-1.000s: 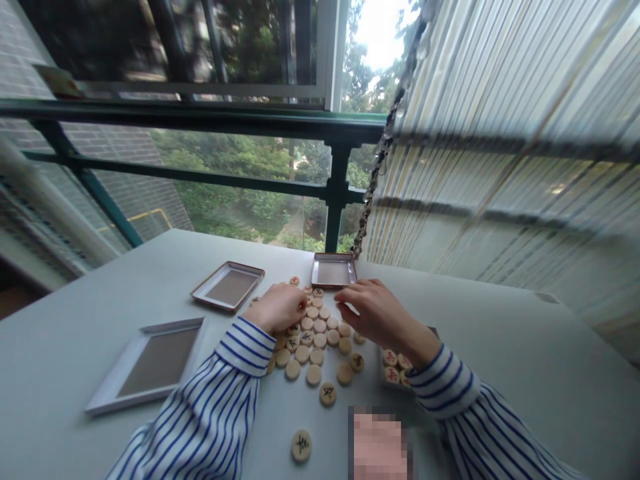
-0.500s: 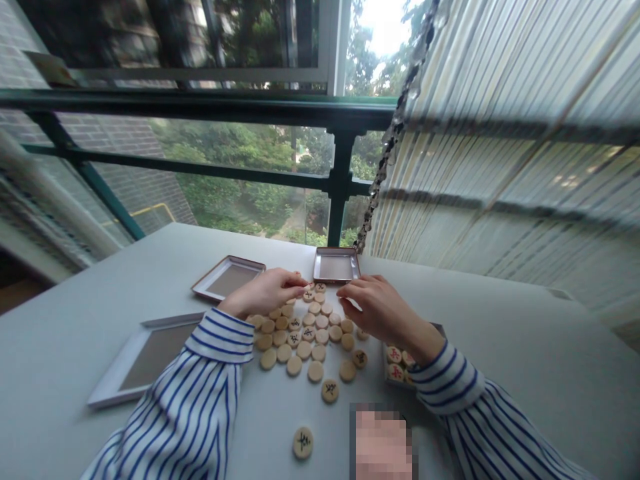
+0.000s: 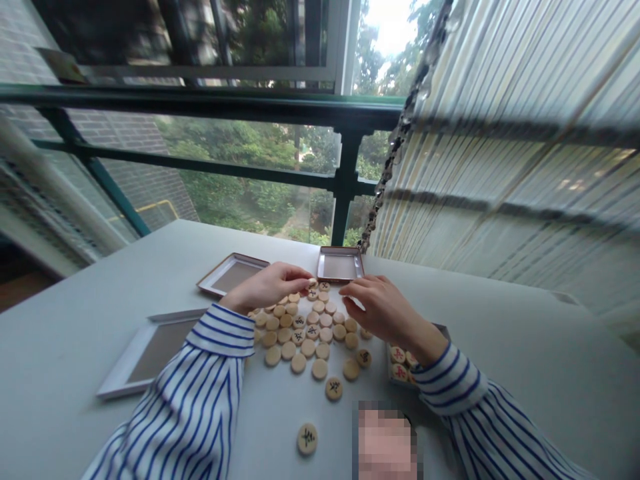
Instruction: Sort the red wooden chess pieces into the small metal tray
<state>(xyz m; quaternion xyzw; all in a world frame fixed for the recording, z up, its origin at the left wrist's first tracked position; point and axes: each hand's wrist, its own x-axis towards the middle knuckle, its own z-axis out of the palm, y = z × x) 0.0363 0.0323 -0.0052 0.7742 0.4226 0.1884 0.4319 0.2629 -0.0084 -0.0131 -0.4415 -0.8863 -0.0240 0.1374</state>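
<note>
Many round wooden xiangqi pieces (image 3: 308,349) lie spread on the white table, mostly blank side up, a few with black characters showing. My left hand (image 3: 270,287) is closed in a pinch at the far end of the spread, its fingertips on one xiangqi piece (image 3: 313,283). To its right, my right hand (image 3: 383,310) hovers over the edge of the spread, fingers curved and apart from the thumb, with nothing between them. Partly hidden beneath my right wrist is a box (image 3: 399,383) holding pieces with red characters.
A shallow tin (image 3: 341,279) stands at the table's far edge. Two more shallow trays, one farther back (image 3: 210,292) and one nearer (image 3: 123,388), lie on the left. One piece (image 3: 307,439) sits apart near the front, beside a pixelated patch. A bead-string curtain (image 3: 525,200) hangs at the right.
My left fingertips have moved slightly right and up, onto a piece at the far end. My right hand keeps nearly the same pose. The whole view has shifted a little.
</note>
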